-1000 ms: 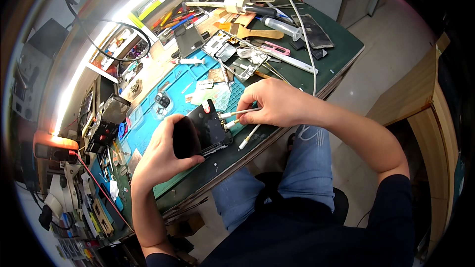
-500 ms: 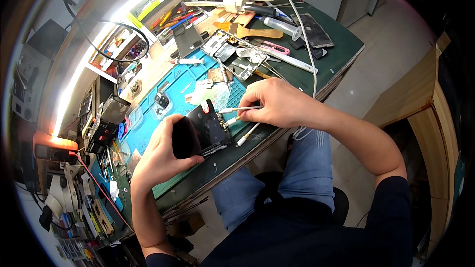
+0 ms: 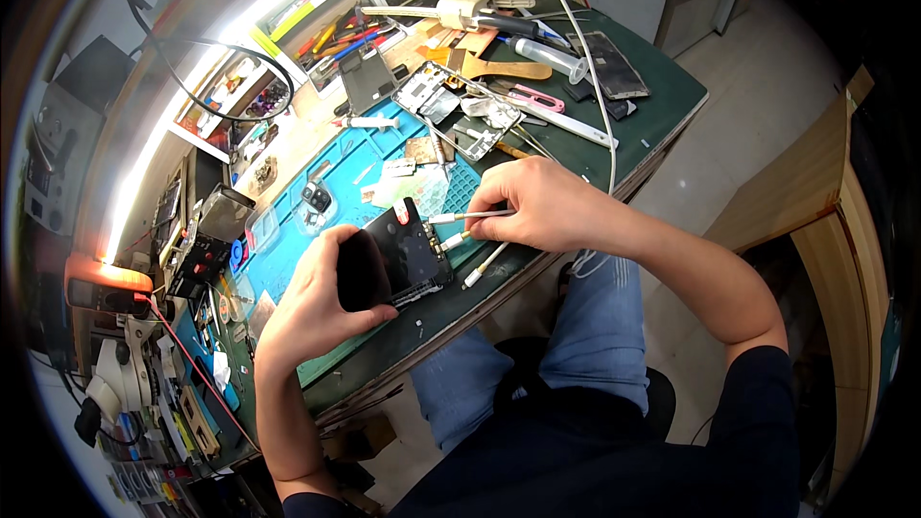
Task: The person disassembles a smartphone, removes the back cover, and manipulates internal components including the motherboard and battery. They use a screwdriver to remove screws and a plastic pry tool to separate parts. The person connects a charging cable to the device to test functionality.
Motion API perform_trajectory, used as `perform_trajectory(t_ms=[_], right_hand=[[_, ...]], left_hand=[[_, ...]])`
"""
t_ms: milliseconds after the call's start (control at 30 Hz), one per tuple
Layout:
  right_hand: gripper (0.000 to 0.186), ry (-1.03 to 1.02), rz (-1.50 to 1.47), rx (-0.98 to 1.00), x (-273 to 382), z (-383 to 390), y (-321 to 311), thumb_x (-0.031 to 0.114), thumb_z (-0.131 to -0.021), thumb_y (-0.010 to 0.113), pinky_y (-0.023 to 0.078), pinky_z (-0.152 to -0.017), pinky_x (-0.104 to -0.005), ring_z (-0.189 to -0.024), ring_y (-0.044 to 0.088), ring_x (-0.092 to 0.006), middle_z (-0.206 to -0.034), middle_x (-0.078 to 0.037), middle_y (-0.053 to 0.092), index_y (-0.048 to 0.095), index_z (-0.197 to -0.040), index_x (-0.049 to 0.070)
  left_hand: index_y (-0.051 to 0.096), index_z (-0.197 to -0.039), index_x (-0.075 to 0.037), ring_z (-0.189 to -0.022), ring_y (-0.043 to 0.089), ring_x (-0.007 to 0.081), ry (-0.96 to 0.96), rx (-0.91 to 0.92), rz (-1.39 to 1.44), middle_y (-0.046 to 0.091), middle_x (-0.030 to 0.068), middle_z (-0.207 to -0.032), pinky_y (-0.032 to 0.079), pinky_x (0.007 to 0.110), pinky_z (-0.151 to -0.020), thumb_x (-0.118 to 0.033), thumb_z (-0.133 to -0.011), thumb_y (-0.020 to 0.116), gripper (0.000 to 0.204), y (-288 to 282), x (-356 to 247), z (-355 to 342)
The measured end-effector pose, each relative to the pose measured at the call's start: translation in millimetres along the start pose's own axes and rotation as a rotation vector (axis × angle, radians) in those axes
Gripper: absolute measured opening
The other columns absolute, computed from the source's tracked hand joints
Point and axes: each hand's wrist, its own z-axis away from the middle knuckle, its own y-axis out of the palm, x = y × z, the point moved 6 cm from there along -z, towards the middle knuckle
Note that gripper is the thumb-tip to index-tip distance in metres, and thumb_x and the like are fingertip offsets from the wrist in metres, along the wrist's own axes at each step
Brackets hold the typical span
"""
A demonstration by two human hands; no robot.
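My left hand (image 3: pixel 309 305) grips a dark, partly opened phone (image 3: pixel 413 251) at its left end, thumb along the near edge and fingers behind. A glossy dark panel (image 3: pixel 361 273) shows between thumb and forefinger. With thumb and fingers pinched, my right hand (image 3: pixel 539 203) holds a white charging cable (image 3: pixel 455 241), its plug at the phone's right end; whether it is fully inserted I cannot tell. Another white plug (image 3: pixel 442 219) lies just beyond it, its lead passing by the same fingers. A third white plug (image 3: pixel 472 278) hangs nearer me, apart from the phone.
Under the phone lies a blue work mat (image 3: pixel 288 273) on a green bench. Beyond stand a stripped phone frame (image 3: pixel 472 139), a brush (image 3: pixel 504 67), a syringe (image 3: pixel 552 58) and another phone (image 3: pixel 610 62). An orange multimeter (image 3: pixel 107 285) is at left. A white cord (image 3: pixel 602 105) crosses the bench's right side.
The whole view has shifted very slightly. Both hands keep their holds, on the phone and the charging cable.
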Motion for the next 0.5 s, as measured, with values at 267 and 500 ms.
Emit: perform_trajectory(t_ms=[267,500], right_hand=[[0.023,0.008,0.012,-0.011,0.4,-0.7,-0.3,0.024,-0.093,0.08,0.054,-0.083,-0.0358,-0.092,0.072,-0.024,-0.097,-0.011,0.075,0.081,-0.104,0.005],[0.023,0.045,0.0,-0.014,0.3,-1.6,1.1,0.024,-0.093,0.08,0.054,-0.082,-0.0358,-0.091,0.072,-0.024,-0.097,-0.011,0.075,0.081,-0.105,0.004]], left_hand=[[0.045,-0.147,-0.004,-0.122,0.064,0.031,0.008,-0.002,-0.007,0.063,0.0177,-0.129,0.05,0.04,-0.105,-0.023,-0.069,0.097,0.095,1.1,1.1,-0.3],[0.046,-0.146,-0.004,-0.121,0.065,0.0306,0.005,-0.001,0.006,0.063,0.0178,-0.128,0.051,0.04,-0.105,-0.023,-0.069,0.097,0.095,0.7,0.6,-0.3]])
